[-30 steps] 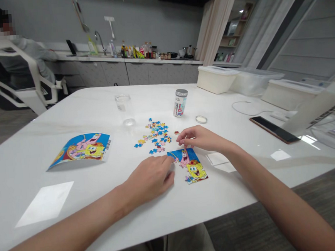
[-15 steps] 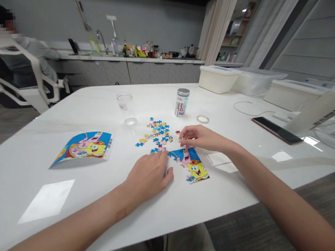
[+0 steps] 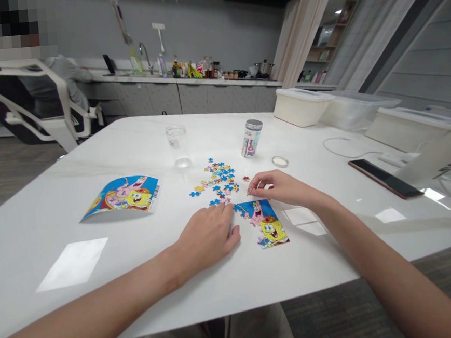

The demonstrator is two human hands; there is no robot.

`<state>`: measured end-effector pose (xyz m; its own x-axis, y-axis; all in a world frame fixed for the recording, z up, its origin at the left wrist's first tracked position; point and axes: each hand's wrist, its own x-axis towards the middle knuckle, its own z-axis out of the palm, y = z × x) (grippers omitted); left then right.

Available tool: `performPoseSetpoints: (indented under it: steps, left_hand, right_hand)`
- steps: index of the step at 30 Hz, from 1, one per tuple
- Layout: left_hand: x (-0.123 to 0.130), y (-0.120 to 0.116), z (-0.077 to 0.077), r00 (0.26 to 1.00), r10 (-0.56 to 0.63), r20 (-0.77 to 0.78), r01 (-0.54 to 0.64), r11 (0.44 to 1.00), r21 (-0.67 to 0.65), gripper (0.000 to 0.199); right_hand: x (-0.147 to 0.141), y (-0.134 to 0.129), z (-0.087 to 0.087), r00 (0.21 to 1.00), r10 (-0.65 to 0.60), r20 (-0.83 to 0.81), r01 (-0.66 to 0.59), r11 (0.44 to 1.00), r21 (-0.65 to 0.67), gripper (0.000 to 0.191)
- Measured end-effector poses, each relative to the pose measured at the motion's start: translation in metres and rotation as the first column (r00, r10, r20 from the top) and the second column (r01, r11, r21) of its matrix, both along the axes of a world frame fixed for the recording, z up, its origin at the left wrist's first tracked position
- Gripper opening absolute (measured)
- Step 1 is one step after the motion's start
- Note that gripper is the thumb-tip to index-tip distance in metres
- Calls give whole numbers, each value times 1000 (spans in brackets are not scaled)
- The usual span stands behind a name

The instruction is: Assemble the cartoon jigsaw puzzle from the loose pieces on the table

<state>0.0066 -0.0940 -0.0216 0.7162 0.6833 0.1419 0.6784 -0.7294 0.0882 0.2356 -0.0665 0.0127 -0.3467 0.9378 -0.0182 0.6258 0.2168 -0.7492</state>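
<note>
A partly joined jigsaw puzzle (image 3: 273, 229) with a yellow cartoon sponge and a pink starfish lies flat in front of me. My left hand (image 3: 209, 235) rests palm down at its upper left corner, fingers stretched out and thumb apart. Just above the puzzle's top edge, my right hand (image 3: 277, 187) pinches a small puzzle piece (image 3: 249, 192), mostly hidden by the fingertips. Loose puzzle pieces (image 3: 222, 174), mainly blue and yellow, are scattered beyond my left hand. One red piece (image 3: 246, 179) sits apart, near my right fingertips.
A curled picture sheet (image 3: 124, 198) lies at left. Behind the pieces stand a clear jar (image 3: 178, 146) and a printed can (image 3: 251, 138), with a round lid (image 3: 280, 161) nearby. At right are a phone (image 3: 384, 178) and storage boxes (image 3: 302, 106). A person (image 3: 73, 77) sits far left.
The view has turned slightly left, so everything appears shifted right. Both hands keep nearly the same places by the puzzle, and the right still pinches the piece.
</note>
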Motion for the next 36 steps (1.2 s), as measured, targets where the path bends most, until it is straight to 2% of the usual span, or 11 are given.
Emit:
performPoseSetpoints:
  steps: [10, 20, 22, 24, 27, 29, 33, 36]
  left_hand:
    - [0, 0, 2, 1000, -15, 15, 15, 999, -29, 26]
    - [-1, 1, -1, 999, -6, 39, 8, 999, -44, 24]
    - [-1, 3, -2, 998, 1, 70, 3, 998, -61, 24]
    - [-1, 4, -1, 996, 7, 88, -2, 998, -65, 23]
    - [0, 5, 1, 997, -2, 76, 6, 999, -51, 17]
    - [1, 4, 2, 998, -19, 58, 21, 999, -36, 15]
    - [1, 2, 2, 998, -50, 39, 49, 999, 8, 15]
    - [1, 2, 0, 998, -55, 24, 54, 998, 34, 14]
  right_hand:
    - [1, 1, -3, 1000, 16, 21, -16, 1000, 8, 20]
    - [-1, -1, -6, 996, 55, -68, -56, 998, -12, 22]
    - [-4, -1, -8, 997, 39, -62, -37, 999, 35, 22]
    - [-7, 0, -12, 1000, -3, -25, 7, 989, 148, 17]
    - [-9, 2, -17, 995, -64, 74, 31, 926, 375, 13]
    - [-9, 4, -20, 986, -68, 151, -5, 899, 438, 17]
    - [-6, 7, -23, 969, 0, 246, -88, 934, 347, 19]
    - [-5, 6, -22, 969, 7, 249, -86, 948, 305, 23]
